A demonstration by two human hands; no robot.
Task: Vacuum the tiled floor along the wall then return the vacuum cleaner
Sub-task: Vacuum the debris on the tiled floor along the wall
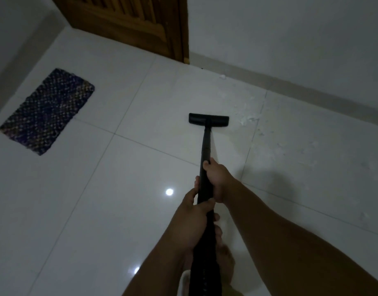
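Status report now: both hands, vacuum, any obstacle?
Left hand and right hand grip black vacuum wand. Black floor nozzle beside white debris. Dark woven mat lies clear, left.

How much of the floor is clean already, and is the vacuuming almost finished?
Not nearly finished. The tiles away from the wall look clean and shiny. Both hands, left and right, grip the vacuum tube, and its head sits just left of the white crumbs. Those crumbs still lie scattered along the wall, so they need sucking up. Then the vacuum goes back.
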